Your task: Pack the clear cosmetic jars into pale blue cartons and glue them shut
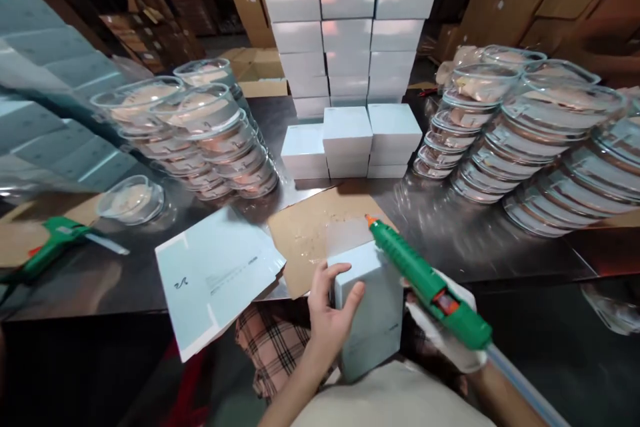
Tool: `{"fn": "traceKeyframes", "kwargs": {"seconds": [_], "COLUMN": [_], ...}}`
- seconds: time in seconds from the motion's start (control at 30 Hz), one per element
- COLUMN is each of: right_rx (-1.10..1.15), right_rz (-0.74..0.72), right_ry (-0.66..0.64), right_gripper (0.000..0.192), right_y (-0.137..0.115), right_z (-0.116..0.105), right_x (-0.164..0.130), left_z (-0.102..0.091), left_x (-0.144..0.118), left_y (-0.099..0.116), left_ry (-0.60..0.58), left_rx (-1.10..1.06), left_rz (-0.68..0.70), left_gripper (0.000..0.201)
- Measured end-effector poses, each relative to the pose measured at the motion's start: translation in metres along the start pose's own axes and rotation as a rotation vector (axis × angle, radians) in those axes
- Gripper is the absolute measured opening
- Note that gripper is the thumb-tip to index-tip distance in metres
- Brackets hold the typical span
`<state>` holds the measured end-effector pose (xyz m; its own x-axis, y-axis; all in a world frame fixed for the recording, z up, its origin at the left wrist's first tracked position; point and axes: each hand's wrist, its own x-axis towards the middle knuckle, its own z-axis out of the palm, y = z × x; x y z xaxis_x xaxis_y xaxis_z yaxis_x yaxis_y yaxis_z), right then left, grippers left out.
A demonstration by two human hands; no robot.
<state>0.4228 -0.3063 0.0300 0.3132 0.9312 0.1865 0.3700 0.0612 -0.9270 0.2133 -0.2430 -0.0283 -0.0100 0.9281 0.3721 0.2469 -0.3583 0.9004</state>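
Note:
A light blue box (pixel 373 320) stands tilted at the near table edge, against my body. My bare left hand (pixel 330 307) grips its left side, thumb on the near face and index finger curled over the top edge. In a white glove, my right hand (pixel 440 327) is closed around a green hot glue gun (pixel 425 273) with a long glue stick out of its rear. The gun's orange nozzle points up and left, just above the box's translucent raised flap (pixel 345 237). Beneath lies a brown cardboard sheet (pixel 300 233) with glue drips.
Flat light blue cartons (pixel 220 273) overhang the table edge on the left. White boxes (pixel 347 67) are stacked at the back. Stacks of clear round containers stand left (pixel 230 140) and right (pixel 540 127). A second green glue gun (pixel 55 240) lies far left.

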Motion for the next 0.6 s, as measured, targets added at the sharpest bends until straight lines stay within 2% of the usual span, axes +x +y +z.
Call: {"fn": "traceKeyframes", "kwargs": {"seconds": [0.1, 0.17, 0.3, 0.43, 0.5, 0.53, 0.6], "right_rx": [-0.214, -0.332, -0.439, -0.487, -0.465, -0.419, -0.221], "right_rz": [-0.292, -0.451, -0.516, -0.494, -0.415, -0.338, -0.063], "right_ry": [-0.080, -0.096, -0.070, -0.013, 0.023, 0.042, 0.072], "right_gripper": [0.004, 0.006, 0.013, 0.012, 0.010, 0.011, 0.017], "right_y": [-0.007, -0.009, -0.006, 0.007, 0.019, 0.025, 0.038], "right_z": [0.011, 0.019, 0.026, 0.016, 0.006, 0.001, -0.007], "right_x": [-0.005, -0.003, 0.004, 0.004, 0.001, 0.000, 0.000], "left_z": [0.004, 0.004, 0.003, 0.000, -0.002, -0.004, -0.008], "left_x": [-0.002, -0.003, -0.005, -0.007, -0.009, -0.009, -0.010], "left_y": [0.002, 0.003, 0.003, 0.000, -0.002, -0.004, -0.006], "left_ry": [-0.009, -0.015, -0.024, 0.005, 0.023, 0.028, 0.040], "left_rx": [0.002, 0.003, 0.002, -0.006, -0.006, -0.006, -0.006], "left_rz": [0.041, 0.056, 0.061, 0.041, 0.027, 0.018, -0.009], "left_gripper": [0.026, 0.025, 0.024, 0.026, 0.025, 0.024, 0.024]}}
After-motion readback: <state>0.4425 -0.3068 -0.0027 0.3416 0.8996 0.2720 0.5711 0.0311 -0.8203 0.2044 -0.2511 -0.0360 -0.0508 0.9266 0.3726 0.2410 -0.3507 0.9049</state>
